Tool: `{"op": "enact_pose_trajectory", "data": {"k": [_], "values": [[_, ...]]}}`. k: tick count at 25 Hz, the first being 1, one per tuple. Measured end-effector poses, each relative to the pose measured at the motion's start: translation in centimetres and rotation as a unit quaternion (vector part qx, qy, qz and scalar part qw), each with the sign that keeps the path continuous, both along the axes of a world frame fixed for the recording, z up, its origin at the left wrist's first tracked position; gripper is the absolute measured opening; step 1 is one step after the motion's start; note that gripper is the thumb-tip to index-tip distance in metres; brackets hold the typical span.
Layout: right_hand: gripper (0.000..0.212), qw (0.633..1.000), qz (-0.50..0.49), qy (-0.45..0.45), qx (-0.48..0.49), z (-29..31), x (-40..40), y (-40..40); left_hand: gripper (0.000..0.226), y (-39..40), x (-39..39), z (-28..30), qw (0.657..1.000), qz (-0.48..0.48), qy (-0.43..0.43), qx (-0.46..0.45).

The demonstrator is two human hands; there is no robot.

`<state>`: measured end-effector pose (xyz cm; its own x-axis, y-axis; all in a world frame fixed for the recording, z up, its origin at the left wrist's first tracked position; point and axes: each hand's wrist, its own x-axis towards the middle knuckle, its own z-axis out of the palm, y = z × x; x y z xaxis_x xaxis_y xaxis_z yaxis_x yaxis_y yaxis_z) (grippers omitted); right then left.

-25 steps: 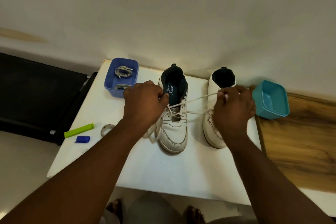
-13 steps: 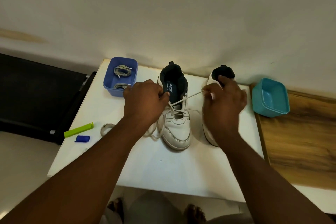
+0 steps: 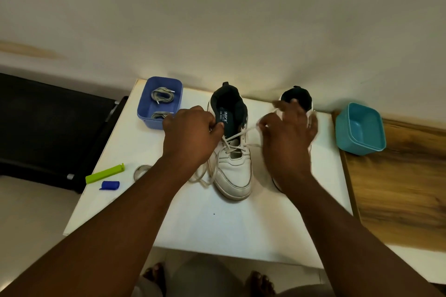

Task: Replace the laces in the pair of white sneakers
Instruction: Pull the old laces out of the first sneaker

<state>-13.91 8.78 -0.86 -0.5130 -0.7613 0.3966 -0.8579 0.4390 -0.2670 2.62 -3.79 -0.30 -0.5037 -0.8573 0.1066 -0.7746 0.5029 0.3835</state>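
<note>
Head view showed the left sneaker (image 3: 233, 164) on the white worktop (image 3: 217, 224); left hand (image 3: 190, 137) gripped its collar, right hand (image 3: 287, 137) pinched the white lace (image 3: 243, 132). Soft, limp lace seemed best held near its tip

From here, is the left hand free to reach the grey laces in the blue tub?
Probably not yet: the left hand grips the left sneaker. The grey laces lie uncovered in the open blue tub beside it.

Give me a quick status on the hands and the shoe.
Left hand grips shoe collar. Right hand pinches lace, blurred. Lace half out. Nothing blocking.
</note>
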Motion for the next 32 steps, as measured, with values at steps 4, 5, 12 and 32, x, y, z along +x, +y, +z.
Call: {"op": "enact_pose_trajectory", "data": {"k": [4,5,12,32], "values": [[0.014,0.991,-0.123,-0.052,-0.018,1.2,-3.1,1.6,0.037,0.0,0.0,0.1,1.0,0.002,0.003,0.005],[0.014,0.993,-0.102,-0.052,-0.003,0.9,-2.5,1.4,0.037,0.0,0.0,0.1,1.0,0.004,0.005,0.006],[0.028,0.974,-0.053,0.048,0.214,-0.3,-0.2,1.6,0.035,0.4,0.1,0.3,0.999,0.021,0.037,0.023],[0.011,0.983,0.139,-0.08,0.089,-1.0,3.0,-0.6,0.022,0.6,-0.1,-0.4,0.995,-0.061,-0.016,0.073]]}}
